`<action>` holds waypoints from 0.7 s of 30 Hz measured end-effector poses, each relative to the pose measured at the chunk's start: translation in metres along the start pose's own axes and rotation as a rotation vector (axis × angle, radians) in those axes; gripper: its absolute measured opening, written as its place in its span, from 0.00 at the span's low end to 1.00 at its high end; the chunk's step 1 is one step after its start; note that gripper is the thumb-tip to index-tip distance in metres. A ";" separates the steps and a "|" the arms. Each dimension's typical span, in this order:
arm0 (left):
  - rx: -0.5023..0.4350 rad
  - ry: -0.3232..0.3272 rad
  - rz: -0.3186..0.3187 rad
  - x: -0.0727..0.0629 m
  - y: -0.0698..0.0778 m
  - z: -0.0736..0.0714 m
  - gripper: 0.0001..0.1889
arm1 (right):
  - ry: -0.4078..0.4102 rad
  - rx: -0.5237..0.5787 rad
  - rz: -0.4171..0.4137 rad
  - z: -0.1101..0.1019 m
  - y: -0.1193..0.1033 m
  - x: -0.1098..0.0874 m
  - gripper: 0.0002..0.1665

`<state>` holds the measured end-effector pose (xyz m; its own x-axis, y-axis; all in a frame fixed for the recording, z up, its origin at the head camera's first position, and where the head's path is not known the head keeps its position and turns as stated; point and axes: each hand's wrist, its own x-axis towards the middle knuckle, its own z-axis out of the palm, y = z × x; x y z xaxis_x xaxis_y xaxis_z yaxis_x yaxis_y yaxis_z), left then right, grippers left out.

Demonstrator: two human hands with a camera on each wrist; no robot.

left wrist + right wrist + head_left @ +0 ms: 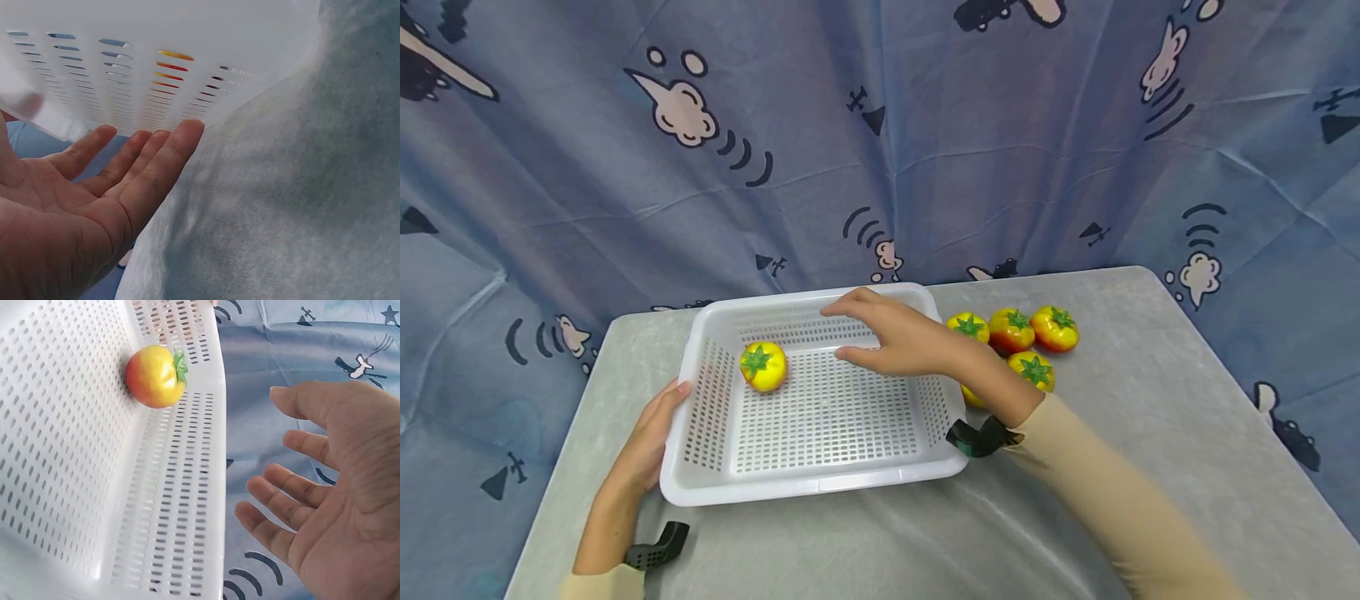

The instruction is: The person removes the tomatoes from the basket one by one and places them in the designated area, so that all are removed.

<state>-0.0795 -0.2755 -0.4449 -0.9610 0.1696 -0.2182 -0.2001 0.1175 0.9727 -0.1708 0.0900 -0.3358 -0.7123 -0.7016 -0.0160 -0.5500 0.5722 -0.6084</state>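
A white perforated plastic basket is held at its left side by my left hand, the thumb lying at the rim. In the left wrist view, that hand's fingers reach against the outside of the slotted wall. One yellow-red tomato with a green leafy top lies inside, toward the basket's left end; it shows again as a tomato in the right wrist view. Over the basket's right half hovers my right hand, thumb and fingers spread apart with nothing between them.
Several more tomatoes are grouped on the grey-covered table just right of the basket, some partly hidden behind the right forearm. A blue patterned curtain hangs behind the table's back edge. Black wrist bands sit on both wrists.
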 end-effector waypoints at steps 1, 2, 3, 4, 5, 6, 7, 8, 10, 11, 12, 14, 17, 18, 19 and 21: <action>0.000 0.007 -0.002 -0.001 0.000 -0.001 0.38 | -0.008 -0.001 -0.002 0.002 -0.001 0.003 0.34; 0.001 0.012 -0.005 -0.001 0.000 -0.001 0.38 | -0.015 -0.004 -0.008 0.003 -0.002 0.006 0.34; 0.003 0.020 -0.007 -0.002 0.001 -0.002 0.38 | -0.021 -0.008 -0.013 0.005 -0.003 0.009 0.34; 0.005 0.029 -0.010 -0.002 0.001 -0.003 0.38 | -0.027 -0.013 -0.019 0.006 -0.003 0.012 0.34; 0.006 0.033 -0.013 -0.002 0.001 -0.003 0.38 | -0.031 -0.016 -0.024 0.008 -0.004 0.014 0.34; 0.005 0.035 -0.015 -0.002 0.001 -0.004 0.38 | -0.037 -0.017 -0.025 0.009 -0.005 0.017 0.34; 0.002 0.033 -0.016 -0.002 0.002 -0.004 0.38 | -0.043 -0.020 -0.024 0.010 -0.006 0.019 0.34; 0.002 0.029 -0.016 -0.002 0.002 -0.003 0.38 | -0.049 -0.020 -0.024 0.011 -0.006 0.021 0.34; -0.001 0.021 -0.017 -0.001 0.001 -0.003 0.38 | -0.066 -0.018 -0.022 0.014 -0.006 0.025 0.34; -0.001 0.017 -0.015 -0.001 0.001 -0.002 0.38 | -0.073 -0.017 -0.023 0.016 -0.006 0.027 0.34; -0.003 0.014 -0.014 0.000 0.001 -0.001 0.38 | -0.080 -0.018 -0.024 0.017 -0.006 0.028 0.34; -0.001 0.010 -0.010 0.000 0.001 0.000 0.38 | -0.091 -0.013 -0.026 0.021 -0.006 0.032 0.34; -0.002 0.008 -0.001 0.002 0.000 0.001 0.38 | -0.100 -0.012 -0.023 0.025 -0.005 0.035 0.34; -0.004 0.009 -0.001 0.002 0.000 0.002 0.38 | -0.104 -0.011 -0.020 0.026 -0.005 0.036 0.33; -0.006 0.009 -0.003 0.002 0.000 0.002 0.38 | -0.108 -0.009 -0.016 0.027 -0.005 0.038 0.33; -0.010 0.013 -0.010 0.002 0.000 0.001 0.38 | -0.116 -0.002 -0.012 0.029 -0.005 0.041 0.34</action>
<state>-0.0813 -0.2738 -0.4455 -0.9614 0.1561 -0.2265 -0.2112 0.1089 0.9714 -0.1844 0.0459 -0.3568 -0.6506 -0.7527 -0.1006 -0.5591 0.5644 -0.6073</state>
